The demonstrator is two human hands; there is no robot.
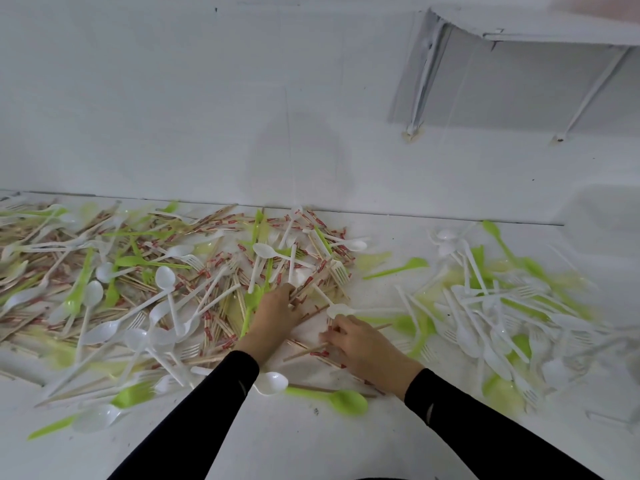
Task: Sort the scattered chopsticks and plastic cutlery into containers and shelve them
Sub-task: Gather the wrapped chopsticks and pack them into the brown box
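A big heap of wooden chopsticks (221,306) in red-printed wrappers, mixed with white spoons (166,277) and green cutlery (78,292), covers the left and middle of the white surface. My left hand (275,313) reaches into the heap's right edge, its fingers curled round a few chopsticks (311,282). My right hand (360,341) lies just to the right, fingers pinching wrapped chopsticks (304,351) flat on the surface. A separate pile of white and green plastic cutlery (491,306) lies on the right.
A white wall (207,98) rises behind the heap. A white shelf on slanted brackets (420,84) hangs at the upper right. A green spoon (341,400) and a white spoon (273,382) lie between my forearms. No container shows.
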